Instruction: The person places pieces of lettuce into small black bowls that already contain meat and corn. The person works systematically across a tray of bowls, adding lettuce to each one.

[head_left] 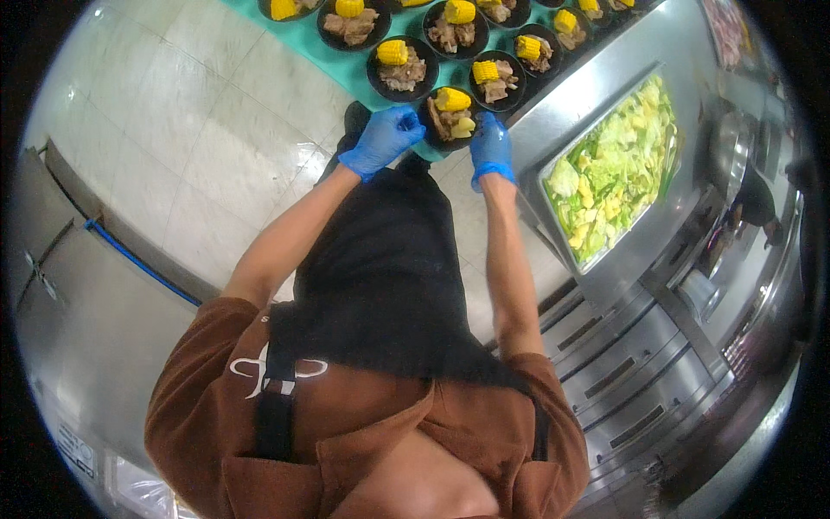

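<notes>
Bowls (379,86) crowd beyond nearest bowl (444,145), vegetable tray (559,227) hems me right — floor (199,112) open left, past green desk (303,41) edge. Left fingers (408,123) curled; right fingers (491,130) — can't tell.

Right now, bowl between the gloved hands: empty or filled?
Filled, at least partly: corn, meat and a pale yellow chunk show inside the dark bowl between left hand and right hand.
</notes>
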The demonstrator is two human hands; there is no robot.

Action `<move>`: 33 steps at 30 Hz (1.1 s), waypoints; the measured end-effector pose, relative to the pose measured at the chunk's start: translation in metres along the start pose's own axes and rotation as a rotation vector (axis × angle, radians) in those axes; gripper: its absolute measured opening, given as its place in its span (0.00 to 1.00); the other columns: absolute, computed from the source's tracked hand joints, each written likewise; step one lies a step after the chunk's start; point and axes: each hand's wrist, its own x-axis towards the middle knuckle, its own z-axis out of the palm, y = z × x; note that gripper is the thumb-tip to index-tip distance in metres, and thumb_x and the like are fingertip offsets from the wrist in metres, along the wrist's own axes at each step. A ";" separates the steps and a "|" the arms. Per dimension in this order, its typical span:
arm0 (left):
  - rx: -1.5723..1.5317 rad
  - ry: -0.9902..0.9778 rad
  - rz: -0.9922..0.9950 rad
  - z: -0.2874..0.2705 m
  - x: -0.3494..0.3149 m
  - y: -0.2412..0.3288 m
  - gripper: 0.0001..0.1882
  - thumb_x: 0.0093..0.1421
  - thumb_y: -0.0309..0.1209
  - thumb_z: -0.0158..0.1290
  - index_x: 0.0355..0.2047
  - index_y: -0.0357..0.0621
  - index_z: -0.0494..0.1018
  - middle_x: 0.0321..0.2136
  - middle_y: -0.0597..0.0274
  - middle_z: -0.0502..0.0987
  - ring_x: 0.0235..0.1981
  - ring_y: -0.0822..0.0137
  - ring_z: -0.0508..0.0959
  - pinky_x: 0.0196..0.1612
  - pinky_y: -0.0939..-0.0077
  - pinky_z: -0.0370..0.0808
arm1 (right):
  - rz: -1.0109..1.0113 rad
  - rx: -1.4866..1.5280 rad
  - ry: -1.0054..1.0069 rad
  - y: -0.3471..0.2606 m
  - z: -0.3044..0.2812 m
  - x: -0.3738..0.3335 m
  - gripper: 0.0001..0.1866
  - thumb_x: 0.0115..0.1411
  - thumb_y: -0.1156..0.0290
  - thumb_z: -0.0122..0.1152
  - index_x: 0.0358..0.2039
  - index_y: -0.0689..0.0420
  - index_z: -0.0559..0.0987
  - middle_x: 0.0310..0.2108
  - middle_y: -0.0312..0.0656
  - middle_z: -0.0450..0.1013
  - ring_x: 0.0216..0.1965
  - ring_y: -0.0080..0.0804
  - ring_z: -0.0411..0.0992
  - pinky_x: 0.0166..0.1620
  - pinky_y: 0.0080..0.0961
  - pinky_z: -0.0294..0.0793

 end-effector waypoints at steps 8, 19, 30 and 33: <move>0.034 -0.176 -0.191 0.034 -0.007 0.015 0.10 0.56 0.34 0.58 0.31 0.40 0.76 0.23 0.57 0.76 0.24 0.71 0.74 0.31 0.74 0.72 | -0.433 -0.425 -0.253 0.007 -0.022 0.035 0.20 0.53 0.68 0.67 0.46 0.54 0.74 0.44 0.48 0.76 0.48 0.51 0.74 0.47 0.44 0.76; 0.405 0.059 0.189 0.097 -0.008 -0.010 0.13 0.57 0.37 0.58 0.37 0.42 0.74 0.37 0.54 0.76 0.36 0.48 0.79 0.37 0.58 0.77 | -0.678 -0.475 -0.262 0.018 -0.012 0.052 0.15 0.52 0.65 0.66 0.41 0.52 0.76 0.36 0.48 0.77 0.41 0.50 0.77 0.42 0.46 0.77; 0.727 0.190 0.236 0.116 0.010 -0.013 0.10 0.58 0.32 0.56 0.40 0.44 0.73 0.37 0.53 0.73 0.31 0.51 0.80 0.30 0.58 0.78 | -0.534 -0.254 -0.239 0.025 -0.031 0.060 0.16 0.53 0.62 0.65 0.41 0.53 0.77 0.37 0.52 0.78 0.40 0.52 0.77 0.43 0.46 0.76; 0.828 0.206 0.201 0.129 0.026 -0.033 0.11 0.58 0.33 0.56 0.41 0.43 0.73 0.36 0.53 0.72 0.31 0.52 0.80 0.28 0.57 0.79 | -0.576 -0.216 -0.243 0.029 -0.038 0.064 0.16 0.53 0.62 0.65 0.40 0.54 0.77 0.36 0.53 0.78 0.40 0.53 0.77 0.44 0.46 0.76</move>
